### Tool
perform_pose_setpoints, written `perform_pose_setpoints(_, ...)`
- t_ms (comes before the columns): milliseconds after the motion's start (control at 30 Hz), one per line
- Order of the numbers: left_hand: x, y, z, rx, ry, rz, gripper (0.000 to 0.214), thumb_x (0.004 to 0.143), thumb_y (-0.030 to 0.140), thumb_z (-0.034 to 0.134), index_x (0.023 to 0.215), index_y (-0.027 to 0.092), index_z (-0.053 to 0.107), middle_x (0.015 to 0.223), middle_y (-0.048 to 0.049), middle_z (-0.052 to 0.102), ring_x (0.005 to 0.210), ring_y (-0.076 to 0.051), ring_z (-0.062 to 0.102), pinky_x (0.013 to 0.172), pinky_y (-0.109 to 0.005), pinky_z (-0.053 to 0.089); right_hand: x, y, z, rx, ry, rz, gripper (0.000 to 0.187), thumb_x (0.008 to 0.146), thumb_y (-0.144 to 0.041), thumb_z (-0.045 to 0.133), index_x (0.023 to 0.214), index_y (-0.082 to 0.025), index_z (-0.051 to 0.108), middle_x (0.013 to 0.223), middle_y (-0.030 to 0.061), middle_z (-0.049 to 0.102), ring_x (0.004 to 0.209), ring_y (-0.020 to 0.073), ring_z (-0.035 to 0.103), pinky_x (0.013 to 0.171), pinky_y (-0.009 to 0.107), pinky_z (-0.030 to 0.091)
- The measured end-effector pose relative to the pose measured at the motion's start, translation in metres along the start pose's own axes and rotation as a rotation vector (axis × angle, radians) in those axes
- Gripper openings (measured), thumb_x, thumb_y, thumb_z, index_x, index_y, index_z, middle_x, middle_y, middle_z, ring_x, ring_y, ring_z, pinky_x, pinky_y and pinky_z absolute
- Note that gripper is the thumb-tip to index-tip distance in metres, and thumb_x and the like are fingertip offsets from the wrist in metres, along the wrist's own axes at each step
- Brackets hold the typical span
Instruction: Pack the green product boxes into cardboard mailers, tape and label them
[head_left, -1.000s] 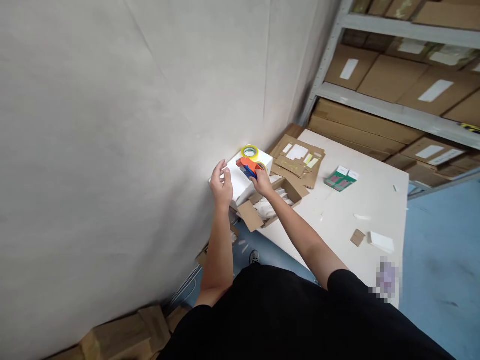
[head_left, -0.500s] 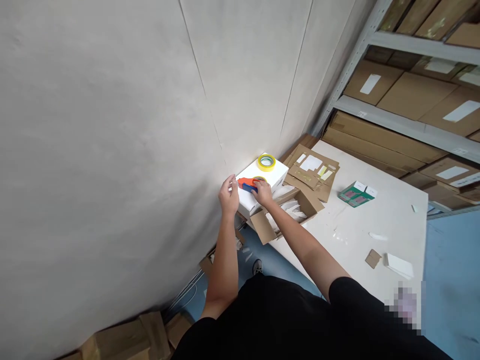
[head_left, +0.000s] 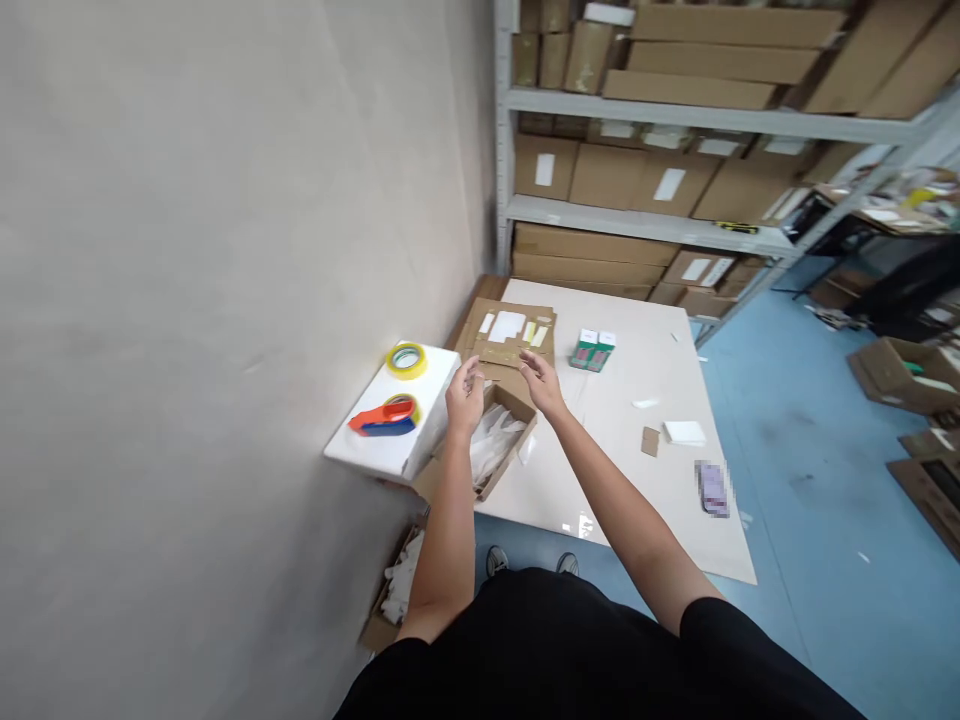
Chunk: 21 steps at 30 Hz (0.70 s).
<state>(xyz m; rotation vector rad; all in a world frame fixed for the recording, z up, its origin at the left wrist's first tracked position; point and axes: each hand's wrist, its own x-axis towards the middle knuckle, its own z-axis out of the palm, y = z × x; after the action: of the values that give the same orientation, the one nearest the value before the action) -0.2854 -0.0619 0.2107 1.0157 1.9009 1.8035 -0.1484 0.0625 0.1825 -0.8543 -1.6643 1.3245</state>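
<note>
My left hand (head_left: 465, 397) is raised above the near-left part of an opened cardboard box (head_left: 517, 402), its fingertips drawn together. Across from it, my right hand (head_left: 541, 384) has its thumb and fingers curled in a pinch over the box's far right corner. Whatever the fingertips hold is too thin or clear to make out. Crumpled white paper (head_left: 495, 440) fills the box. To the left, an orange and blue tape dispenser (head_left: 385, 418) lies on a white box (head_left: 375, 462), out of both hands. A yellow roll of tape (head_left: 406, 361) lies beside it.
Flattened cardboard (head_left: 487, 350) lies at the back of the white table (head_left: 615, 440). Green-and-white small boxes (head_left: 592, 351), a white box (head_left: 684, 433) and a brown cardboard piece (head_left: 650, 441) sit to the right. Shelves of cartons (head_left: 615, 180) stand behind; a wall (head_left: 300, 250) borders the left.
My right hand has let go of the tape dispenser, which now lies on the white box. Both hands have moved right, over the cardboard box, as the view turned right.
</note>
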Motion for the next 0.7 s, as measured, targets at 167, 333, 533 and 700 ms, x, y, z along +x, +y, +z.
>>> perform_pose_setpoints(167, -0.005, 0.023, 0.121, -0.067, -0.222, 0.010, 0.042, 0.100, 0.037, 0.061, 0.139, 0.022, 0.067, 0.143, -0.0141, 0.068, 0.129, -0.027, 0.067, 0.112, -0.044, 0.053, -0.012, 0.000, -0.131, -0.007, 0.222, 0.041, 0.052, 0.092, -0.054, 0.062, 0.135, -0.024, 0.069, 0.143, 0.0121, 0.068, 0.128, 0.0290, 0.065, 0.110, 0.050, 0.051)
perform_pose_setpoints(333, -0.027, 0.044, 0.224, -0.088, -0.394, 0.009, 0.046, 0.098, 0.036, 0.062, 0.142, 0.021, 0.066, 0.147, -0.0149, 0.065, 0.128, -0.026, 0.067, 0.112, -0.044, 0.053, -0.037, 0.010, -0.239, 0.029, 0.392, 0.077, 0.049, 0.091, -0.047, 0.061, 0.133, -0.023, 0.069, 0.146, 0.0116, 0.066, 0.129, 0.0286, 0.063, 0.112, 0.049, 0.049)
perform_pose_setpoints(533, -0.056, 0.048, 0.302, -0.037, -0.512, -0.025, 0.045, 0.097, 0.030, 0.062, 0.142, 0.024, 0.066, 0.147, -0.0121, 0.065, 0.118, -0.023, 0.071, 0.106, -0.040, 0.054, -0.050, 0.035, -0.316, 0.046, 0.479, 0.136, 0.050, 0.091, -0.047, 0.061, 0.135, -0.024, 0.069, 0.147, 0.0105, 0.066, 0.130, 0.0287, 0.063, 0.111, 0.049, 0.050)
perform_pose_setpoints(700, -0.053, 0.026, 0.330, 0.027, -0.551, -0.068, 0.046, 0.097, 0.028, 0.061, 0.142, 0.024, 0.066, 0.146, -0.0108, 0.066, 0.117, -0.022, 0.070, 0.106, -0.040, 0.053, -0.032, 0.061, -0.330, 0.069, 0.467, 0.181, 0.052, 0.090, -0.047, 0.061, 0.137, -0.024, 0.067, 0.147, 0.0107, 0.066, 0.128, 0.0282, 0.064, 0.112, 0.049, 0.049)
